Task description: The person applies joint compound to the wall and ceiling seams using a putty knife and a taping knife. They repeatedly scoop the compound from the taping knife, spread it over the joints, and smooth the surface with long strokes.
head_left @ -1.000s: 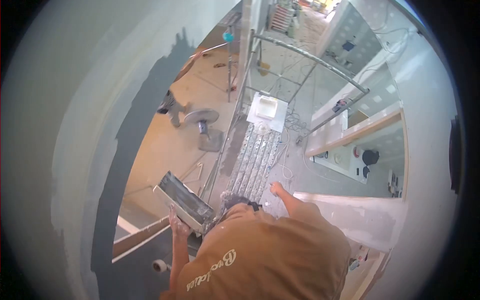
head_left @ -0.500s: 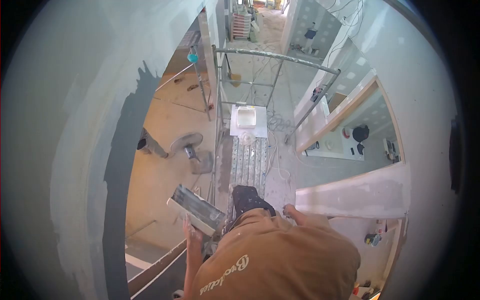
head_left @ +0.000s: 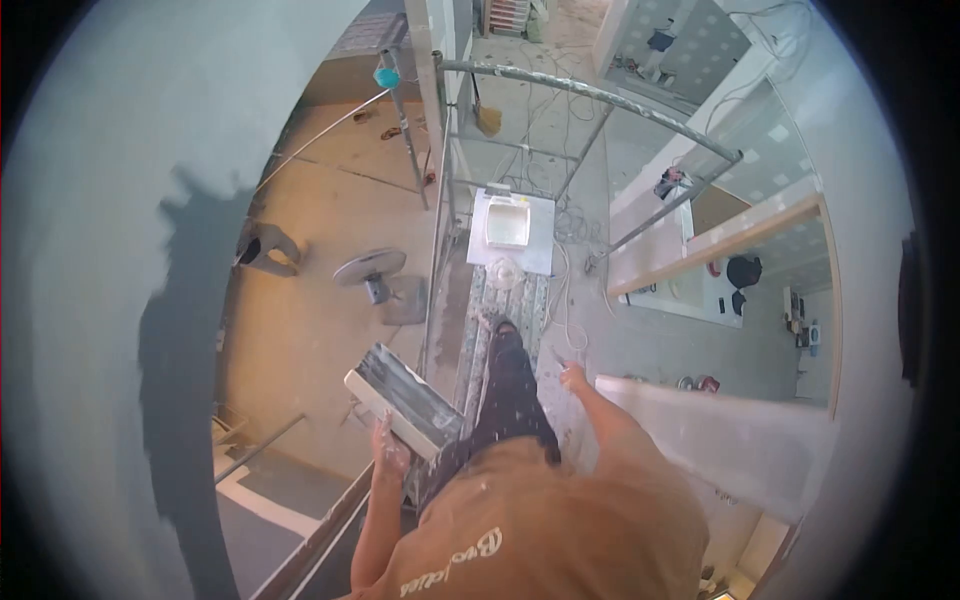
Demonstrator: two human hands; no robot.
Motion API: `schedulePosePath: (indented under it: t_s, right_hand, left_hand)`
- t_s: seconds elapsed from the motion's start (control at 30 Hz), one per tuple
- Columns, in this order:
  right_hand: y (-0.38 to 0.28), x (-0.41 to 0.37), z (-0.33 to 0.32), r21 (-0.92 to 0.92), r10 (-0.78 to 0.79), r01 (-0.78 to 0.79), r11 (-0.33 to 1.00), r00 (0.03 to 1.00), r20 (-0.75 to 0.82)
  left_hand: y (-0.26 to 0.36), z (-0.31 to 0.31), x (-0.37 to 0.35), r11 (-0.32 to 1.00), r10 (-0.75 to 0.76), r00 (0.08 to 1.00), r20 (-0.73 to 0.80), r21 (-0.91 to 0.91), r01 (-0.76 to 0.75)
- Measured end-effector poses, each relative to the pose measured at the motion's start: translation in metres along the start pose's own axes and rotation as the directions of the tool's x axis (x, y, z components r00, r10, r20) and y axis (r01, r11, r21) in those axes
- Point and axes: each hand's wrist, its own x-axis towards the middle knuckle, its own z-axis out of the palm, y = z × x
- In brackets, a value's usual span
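My left hand (head_left: 390,452) grips the near side of a long mud pan (head_left: 405,405), whose dark inside is smeared with pale compound. Held out to the front right, my right hand (head_left: 573,378) is closed around a small thin tool (head_left: 558,357) whose exact kind I cannot make out. Below me, one dark shoe (head_left: 505,328) is on a speckled metal scaffold plank (head_left: 470,345). Farther along the plank, a white square tub (head_left: 508,226) sits on a pale board (head_left: 541,235), with a clear crumpled plastic thing (head_left: 503,273) just in front.
A scaffold rail (head_left: 590,92) crosses ahead. Freshly coated wall (head_left: 190,330) is close on my left, and a half-height wall (head_left: 700,425) stands on the right. Below left are a pedestal fan (head_left: 370,268) and part of another person (head_left: 268,248). Cables (head_left: 565,260) trail over the floor.
My view has shifted, and the plank and tub appear larger. A leg now reaches forward along the plank. My right arm is extended farther out, showing the thin tool; the left hand still holds the pan.
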Motion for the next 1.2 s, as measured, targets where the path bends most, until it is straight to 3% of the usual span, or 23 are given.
schedulePosePath:
  t_s: [0.03,0.1,0.17,0.23,0.3,0.37,0.43,0.5,0.6,0.77,0.83,0.9,1.03,1.13,1.2]
  right_hand:
    - [-0.010,0.041,-0.005,-0.008,0.004,-0.004,1.000,1.000,-0.002]
    - [-0.023,0.092,0.011,-0.246,-0.411,0.381,0.891,0.908,-0.085]
    - [-0.048,0.158,0.016,-0.328,-0.365,0.358,0.874,0.930,0.045]
    - [-0.058,0.232,0.035,-0.219,-0.396,0.374,0.901,0.916,-0.064]
    - [-0.095,0.283,0.040,-0.234,-0.491,0.445,0.864,0.848,-0.200]
    - [-0.093,0.362,0.052,-0.280,-0.304,0.298,0.913,0.952,0.024]
    - [-0.119,0.411,0.055,-0.364,-0.380,0.324,0.873,0.921,-0.091]
    - [-0.133,0.474,0.059,-0.326,-0.414,0.363,0.873,0.905,-0.100]
    - [-0.172,0.533,0.053,-0.433,-0.314,0.265,0.862,0.948,-0.044]
    - [-0.179,0.662,0.077,-0.640,-0.124,0.170,0.749,0.985,0.116]
    - [-0.174,0.676,0.089,-0.681,-0.028,0.148,0.718,0.983,0.184]
    - [-0.169,0.684,0.103,-0.673,-0.206,0.140,0.726,0.978,-0.018]
    - [-0.148,0.660,0.127,-0.672,-0.185,0.113,0.732,0.982,-0.037]
    - [-0.140,0.644,0.121,-0.686,-0.181,0.165,0.708,0.982,0.048]
    - [-0.128,0.643,0.101,-0.587,-0.225,0.322,0.743,0.946,0.234]
  left_hand:
    - [0.003,0.040,0.013,0.999,-0.035,0.999,0.009,-0.003,0.035]
    - [-0.009,0.070,0.051,0.993,-0.121,0.993,0.008,0.005,0.121]
    - [-0.019,0.103,0.100,0.979,-0.202,0.979,-0.017,0.007,0.203]
    - [-0.030,0.129,0.156,0.960,-0.278,0.960,-0.013,0.043,0.278]
    - [-0.044,0.151,0.211,0.956,-0.286,0.958,-0.025,0.069,0.287]
    - [-0.059,0.169,0.251,0.955,-0.280,0.960,-0.025,0.097,0.281]
    - [-0.072,0.184,0.291,0.950,-0.300,0.953,-0.053,0.079,0.303]
    - [-0.096,0.176,0.329,0.952,-0.299,0.951,-0.072,0.046,0.303]
    - [-0.124,0.156,0.358,0.946,-0.325,0.942,-0.078,-0.030,0.324]
    - [-0.152,0.148,0.394,0.936,-0.351,0.912,-0.211,-0.066,0.345]
    - [-0.156,0.143,0.402,0.934,-0.356,0.899,-0.256,-0.068,0.350]
    - [-0.158,0.145,0.413,0.930,-0.367,0.891,-0.268,-0.066,0.363]
    - [-0.160,0.142,0.431,0.925,-0.374,0.880,-0.292,-0.050,0.376]
    - [-0.161,0.151,0.442,0.934,-0.338,0.892,-0.301,0.005,0.356]
    - [-0.156,0.161,0.449,0.936,-0.335,0.898,-0.285,0.010,0.352]
